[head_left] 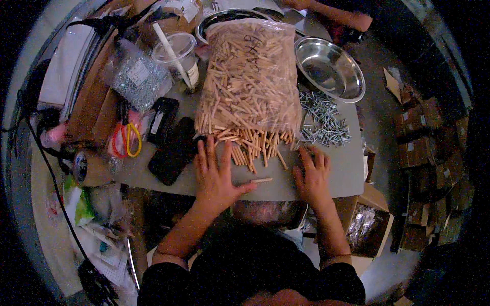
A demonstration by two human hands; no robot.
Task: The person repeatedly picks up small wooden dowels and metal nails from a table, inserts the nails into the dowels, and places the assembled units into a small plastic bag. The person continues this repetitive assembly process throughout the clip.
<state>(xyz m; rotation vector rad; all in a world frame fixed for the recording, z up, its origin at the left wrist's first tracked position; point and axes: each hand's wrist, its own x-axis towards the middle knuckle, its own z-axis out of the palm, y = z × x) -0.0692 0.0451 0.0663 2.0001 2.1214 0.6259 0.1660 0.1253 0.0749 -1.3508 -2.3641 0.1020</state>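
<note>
A large clear plastic bag (250, 76) full of wooden dowels lies on the table, its mouth toward me. Loose dowels (255, 147) spill from it onto the tabletop. My left hand (215, 171) rests at the left of the spill, fingers stretched out, fingertips by the bag's lower left corner. One single dowel (262, 180) lies just off its thumb. At the right of the spill is my right hand (312, 172), fingers apart and slightly bent, near the bag's lower right corner. Beyond its fingertips lies a heap of metal screws (325, 120). Neither hand holds anything.
A steel bowl (331, 69) stands behind the screws. Left are a dark phone-like object (171, 153), scissors with red and yellow handles (127, 138), a bag of small metal parts (140, 76) and a plastic cup (176, 53). Another person's arm (342, 16) shows at the far right.
</note>
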